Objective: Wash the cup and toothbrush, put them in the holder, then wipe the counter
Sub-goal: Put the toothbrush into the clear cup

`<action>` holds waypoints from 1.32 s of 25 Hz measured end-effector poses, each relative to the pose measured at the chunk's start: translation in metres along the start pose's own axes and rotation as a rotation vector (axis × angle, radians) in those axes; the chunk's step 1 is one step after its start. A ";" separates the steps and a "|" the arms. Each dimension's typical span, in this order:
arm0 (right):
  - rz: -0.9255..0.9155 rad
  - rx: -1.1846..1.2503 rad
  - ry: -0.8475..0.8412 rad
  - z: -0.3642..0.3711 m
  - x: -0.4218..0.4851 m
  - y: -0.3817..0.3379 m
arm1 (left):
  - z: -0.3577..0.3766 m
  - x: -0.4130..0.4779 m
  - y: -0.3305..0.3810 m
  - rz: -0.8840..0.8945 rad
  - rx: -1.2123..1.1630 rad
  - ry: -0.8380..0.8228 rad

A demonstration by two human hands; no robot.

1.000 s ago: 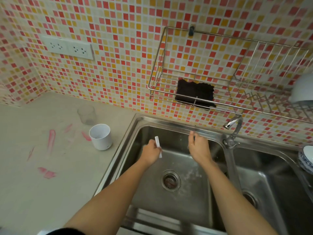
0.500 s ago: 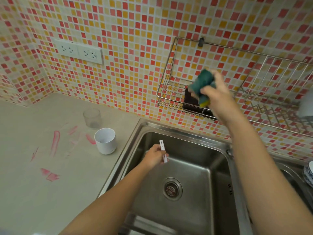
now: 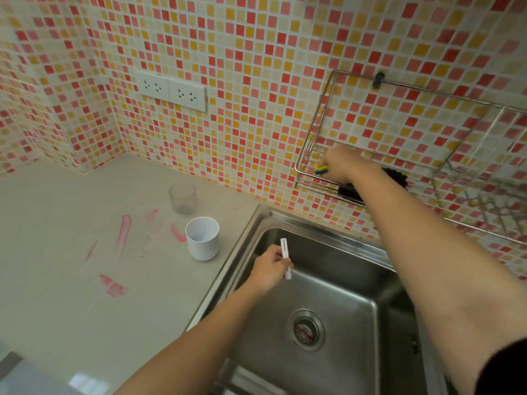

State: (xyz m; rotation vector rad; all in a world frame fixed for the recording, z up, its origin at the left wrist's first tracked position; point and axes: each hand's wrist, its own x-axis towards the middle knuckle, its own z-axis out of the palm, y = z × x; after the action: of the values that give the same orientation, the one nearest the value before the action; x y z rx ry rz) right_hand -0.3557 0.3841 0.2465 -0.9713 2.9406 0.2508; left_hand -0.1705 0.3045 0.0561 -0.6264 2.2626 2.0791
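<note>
Head view shows a clear cup and white holder on the counter. Next, the left hand grips the toothbrush over the sink. Stretched up, the right hand holds a sponge in the wire rack.

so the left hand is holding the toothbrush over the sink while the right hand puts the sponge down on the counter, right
Not quite. The head view shows the right hand with the sponge at the wire rack on the wall, not the counter. The left hand does hold the toothbrush over the sink.
</note>
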 end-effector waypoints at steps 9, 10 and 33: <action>0.088 0.656 -0.240 -0.008 -0.030 -0.005 | -0.003 -0.009 0.003 -0.051 -0.067 0.007; 0.073 0.621 -0.043 -0.007 -0.037 -0.009 | -0.006 -0.012 0.004 -0.066 -0.131 0.005; 0.353 1.165 0.028 0.224 -0.004 -0.269 | -0.255 0.070 0.000 0.159 0.057 0.166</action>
State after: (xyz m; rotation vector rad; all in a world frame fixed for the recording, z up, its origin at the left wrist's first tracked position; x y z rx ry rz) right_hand -0.1964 0.2107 -0.0125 -0.2608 2.4932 -1.2946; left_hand -0.1687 0.0406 0.0681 -0.6598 2.5299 2.0933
